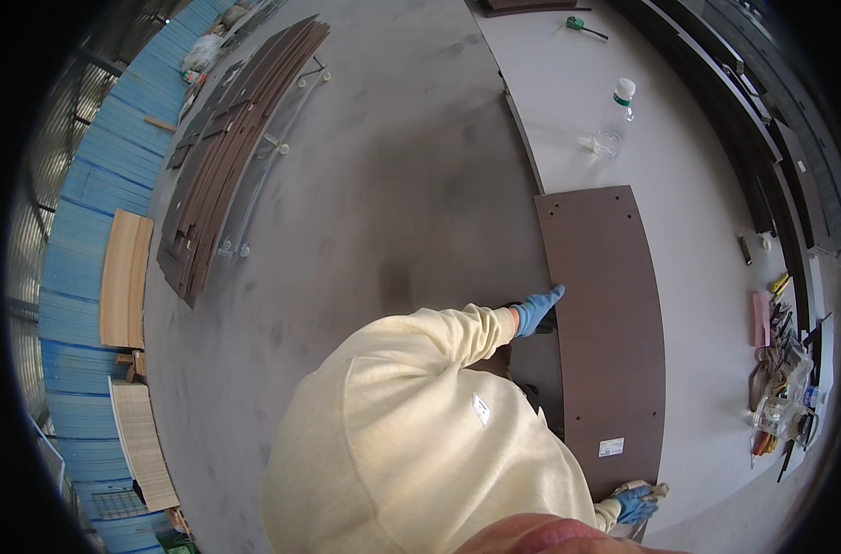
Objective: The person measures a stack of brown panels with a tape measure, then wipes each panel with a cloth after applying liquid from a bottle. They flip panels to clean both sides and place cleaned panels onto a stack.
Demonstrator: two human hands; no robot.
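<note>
A long dark-brown board [605, 332] with small holes near its ends and a white label lies along the near-left edge of the pale table. My left hand [537, 312], in a blue glove, grips the board's left edge, one digit on the rim and the other fingers partly hidden. At the board's near end, my right hand [636, 505], also blue-gloved, is closed on a crumpled beige rag [659, 490]. The rag touches the board's near right corner.
On the table [707, 332] stand a clear bottle [614, 125] and a green tool [582, 28]. At right lie a pink block [761, 319], a yellow-handled cutter [780, 284] and a heap of tools [782, 369]. Brown panels [240, 138] lean on a wheeled rack across the floor.
</note>
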